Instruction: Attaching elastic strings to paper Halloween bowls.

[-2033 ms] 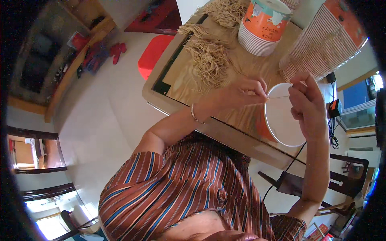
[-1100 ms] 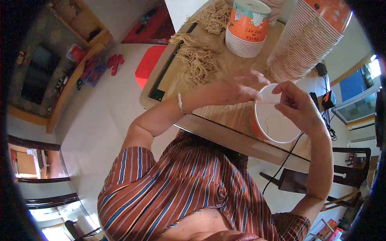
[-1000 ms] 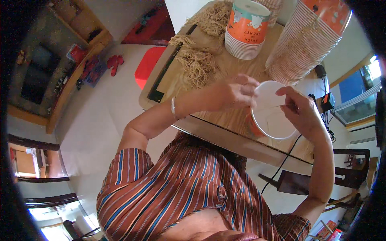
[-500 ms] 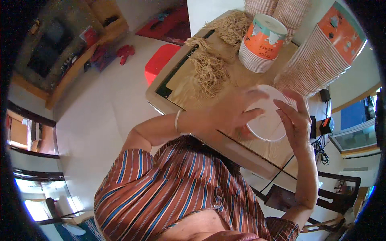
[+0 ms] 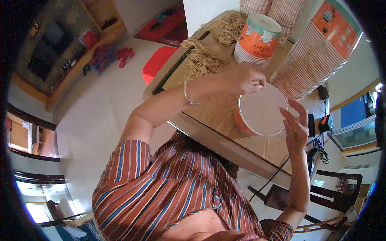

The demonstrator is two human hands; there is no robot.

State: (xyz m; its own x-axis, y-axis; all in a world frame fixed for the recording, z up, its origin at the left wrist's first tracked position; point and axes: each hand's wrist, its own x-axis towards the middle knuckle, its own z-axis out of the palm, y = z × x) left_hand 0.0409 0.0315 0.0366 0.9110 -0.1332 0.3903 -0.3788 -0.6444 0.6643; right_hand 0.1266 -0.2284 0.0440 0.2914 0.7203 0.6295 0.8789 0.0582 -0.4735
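A round paper bucket (image 5: 263, 110), orange outside and white inside, stands on the table near its front edge with its mouth facing up. At its far-left rim is my left hand (image 5: 250, 80), fingers closed in a pinch; what they hold is too small to make out. My right hand (image 5: 296, 128) is at the right rim, thumb and fingers gripping the edge, with one finger raised. Behind my left hand stands a short upside-down stack of similar buckets (image 5: 262, 34), orange with a green band. Tan twine bundles (image 5: 203, 63) lie to its left.
A tall leaning stack of nested buckets (image 5: 311, 56) rises at the right, with more stacks (image 5: 287, 18) behind. Black adapters and cables (image 5: 321, 124) sit along the table's right edge. A red stool (image 5: 157, 64) is left of the table (image 5: 209, 110), and a dark wooden chair (image 5: 335, 193) stands at lower right.
My left hand has moved up to the bucket's far rim, its spread fingers now closed. My right hand has lowered slightly at the right rim, and more of the bucket shows.
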